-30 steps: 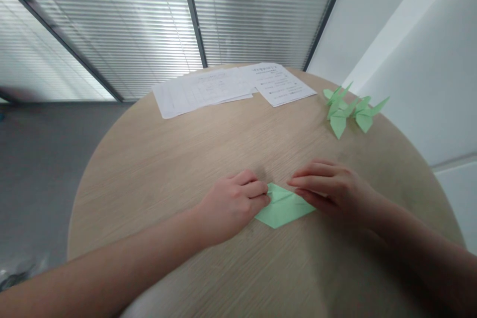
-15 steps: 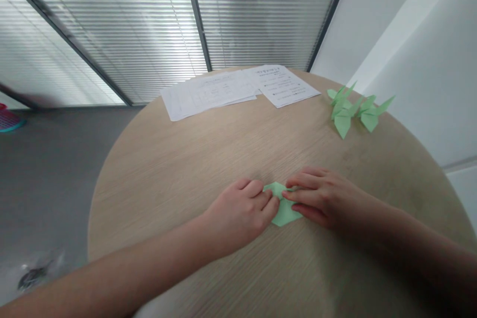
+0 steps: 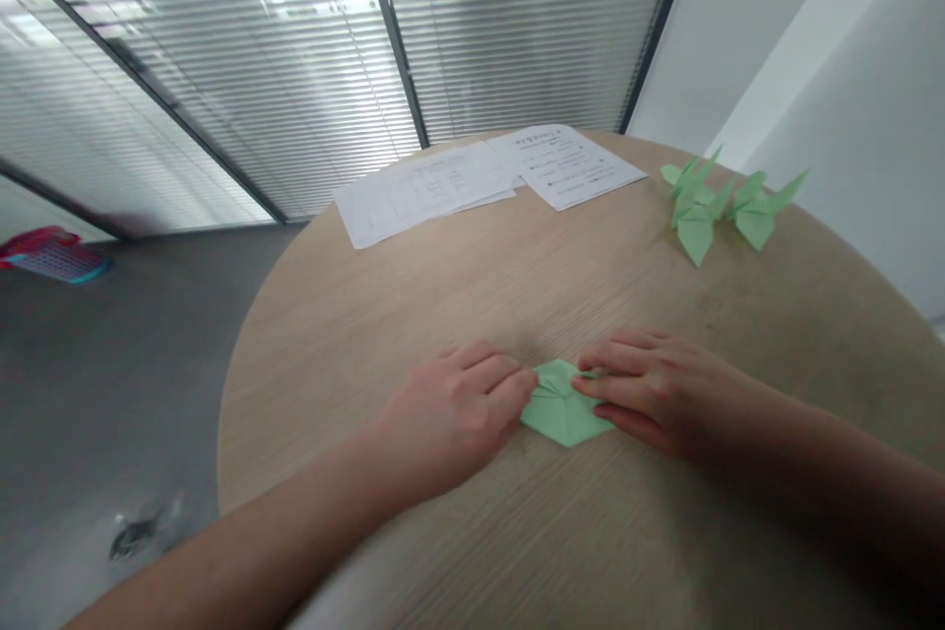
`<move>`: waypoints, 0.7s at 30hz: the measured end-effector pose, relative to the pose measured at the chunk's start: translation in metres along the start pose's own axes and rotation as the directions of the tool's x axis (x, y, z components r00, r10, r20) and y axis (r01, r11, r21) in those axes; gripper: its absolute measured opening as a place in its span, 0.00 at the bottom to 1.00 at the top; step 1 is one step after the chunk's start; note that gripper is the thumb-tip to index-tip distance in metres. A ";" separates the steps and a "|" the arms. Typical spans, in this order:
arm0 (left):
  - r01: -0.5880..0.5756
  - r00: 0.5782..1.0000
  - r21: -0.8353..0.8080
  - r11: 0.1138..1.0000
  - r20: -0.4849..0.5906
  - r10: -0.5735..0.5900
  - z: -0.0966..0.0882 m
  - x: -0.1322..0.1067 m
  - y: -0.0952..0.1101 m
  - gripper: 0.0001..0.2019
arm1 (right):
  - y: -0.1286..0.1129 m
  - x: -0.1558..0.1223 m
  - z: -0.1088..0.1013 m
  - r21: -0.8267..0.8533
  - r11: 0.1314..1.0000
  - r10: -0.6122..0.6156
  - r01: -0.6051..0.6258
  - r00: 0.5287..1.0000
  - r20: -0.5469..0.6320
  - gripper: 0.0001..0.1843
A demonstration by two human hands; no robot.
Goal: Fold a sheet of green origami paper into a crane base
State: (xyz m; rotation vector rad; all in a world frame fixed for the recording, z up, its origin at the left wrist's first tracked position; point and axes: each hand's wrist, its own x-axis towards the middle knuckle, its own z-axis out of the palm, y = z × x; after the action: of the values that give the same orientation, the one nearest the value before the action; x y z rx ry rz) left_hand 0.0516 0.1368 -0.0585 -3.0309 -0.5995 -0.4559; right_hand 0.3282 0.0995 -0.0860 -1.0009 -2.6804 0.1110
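A small folded piece of light green paper [image 3: 562, 409] lies flat on the round wooden table [image 3: 413, 315] near its front. My left hand [image 3: 450, 413] rests at the paper's left edge, fingers curled and their tips pressing on it. On the paper's right edge my right hand [image 3: 654, 392] presses down, fingers held together and reaching leftward over it. Both hands hold the paper against the tabletop.
Several finished green paper cranes [image 3: 720, 207] stand at the table's far right. White printed sheets [image 3: 487, 179] lie at the far edge. Glass walls with blinds stand behind; a red and blue basket [image 3: 51, 254] sits on the grey floor at left.
The green paper became more compact, its lower part folded in. Both hands stayed pressed on it. The camera view swung left, so the table shifted right in the picture.
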 end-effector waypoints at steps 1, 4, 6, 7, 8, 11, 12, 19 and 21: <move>-0.085 0.996 -0.033 0.996 -0.003 0.085 0.003 0.000 0.001 0.09 | 0.001 0.000 0.001 -0.003 1.000 -0.007 0.007 1.000 -0.003 0.13; -0.222 0.974 -0.073 0.972 0.035 0.225 0.016 0.001 0.003 0.11 | 0.009 -0.002 0.002 -0.047 0.998 -0.052 0.051 0.998 -0.025 0.12; -0.209 0.974 -0.092 0.974 0.070 0.215 0.023 0.002 0.004 0.13 | 0.015 -0.004 0.001 -0.087 0.995 -0.062 0.057 0.996 -0.064 0.12; -0.191 0.976 -0.103 0.976 0.083 0.199 0.024 0.002 0.004 0.14 | 0.018 -0.004 0.000 -0.090 0.995 -0.059 0.051 0.994 -0.093 0.12; -0.174 0.979 -0.115 0.978 0.091 0.184 0.025 0.002 0.005 0.15 | 0.019 -0.005 -0.001 -0.077 0.996 -0.053 0.044 0.991 -0.119 0.11; -0.136 0.982 -0.159 0.978 0.106 0.154 0.024 0.002 0.006 0.15 | 0.017 -0.004 -0.003 0.039 0.997 -0.058 0.065 0.987 -0.150 0.08; -0.128 0.983 -0.174 0.976 0.109 0.148 0.023 0.003 0.006 0.15 | 0.015 -0.004 -0.004 0.083 0.993 -0.070 0.082 0.989 -0.131 0.07; -0.097 0.983 -0.248 0.964 0.129 0.132 0.018 0.005 0.004 0.14 | 0.000 0.002 -0.003 0.204 0.971 -0.126 0.127 0.992 -0.017 0.05; -0.093 0.982 -0.254 0.963 0.133 0.131 0.019 0.005 0.003 0.14 | 0.001 0.002 -0.003 0.183 0.975 -0.123 0.124 0.992 -0.017 0.05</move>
State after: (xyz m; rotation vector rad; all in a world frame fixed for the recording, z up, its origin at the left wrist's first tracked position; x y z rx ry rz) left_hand 0.0621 0.1367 -0.0749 -3.3385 -0.3982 -0.3234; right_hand 0.3280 0.1010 -0.0829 -0.7754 -2.6614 0.3232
